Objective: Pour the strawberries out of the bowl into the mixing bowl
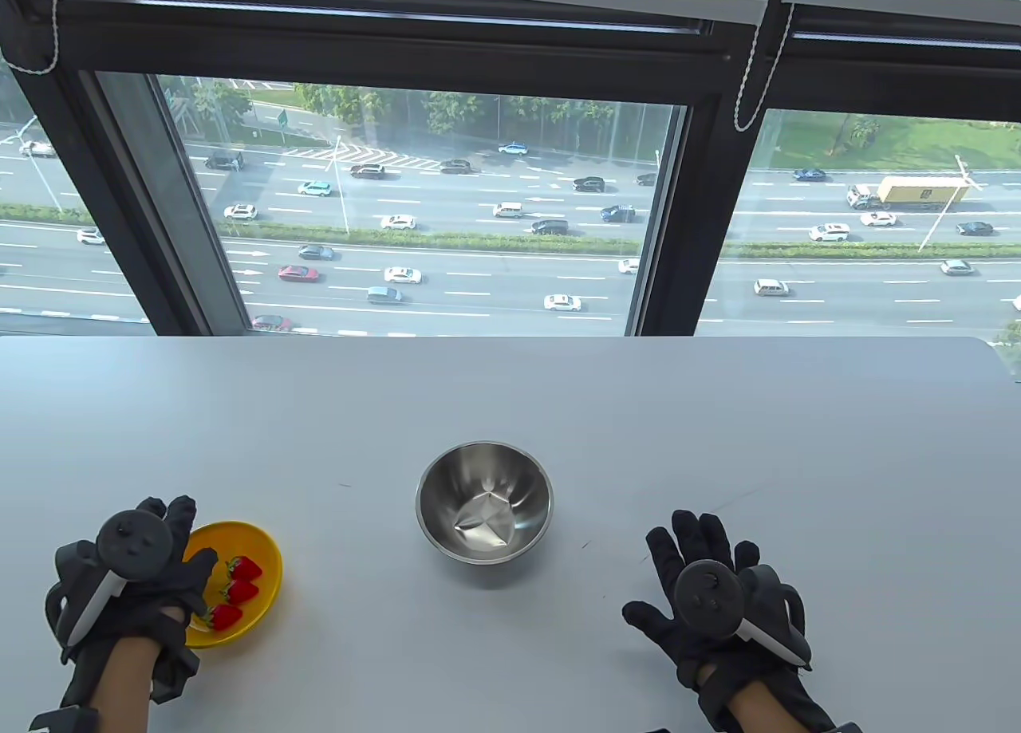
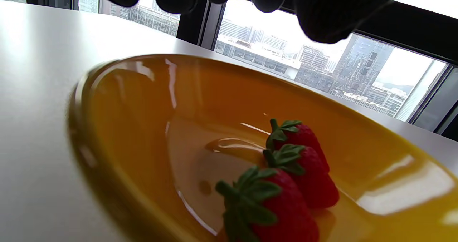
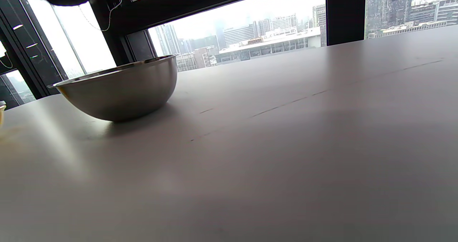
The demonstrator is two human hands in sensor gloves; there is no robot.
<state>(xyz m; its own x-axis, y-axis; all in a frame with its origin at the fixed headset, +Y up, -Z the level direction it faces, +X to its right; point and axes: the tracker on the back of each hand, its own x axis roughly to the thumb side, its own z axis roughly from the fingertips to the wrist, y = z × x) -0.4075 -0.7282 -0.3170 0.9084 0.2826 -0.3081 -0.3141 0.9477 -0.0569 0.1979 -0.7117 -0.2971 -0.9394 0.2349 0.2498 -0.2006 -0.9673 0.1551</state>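
Observation:
A yellow bowl (image 1: 267,553) with three strawberries (image 1: 238,590) sits on the white table at the front left. My left hand (image 1: 171,561) hovers over the bowl's left rim, fingers spread, holding nothing. In the left wrist view the fingertips (image 2: 329,13) hang above the bowl (image 2: 143,102) and its strawberries (image 2: 300,167) without touching them. An empty steel mixing bowl (image 1: 447,478) stands at the table's centre, also in the right wrist view (image 3: 121,92). My right hand (image 1: 698,557) lies open on the table, to the right of the mixing bowl.
The table's far edge (image 1: 510,338) meets a large window with black frames (image 1: 678,230). A faint scratch line (image 3: 286,104) runs across the tabletop right of the mixing bowl.

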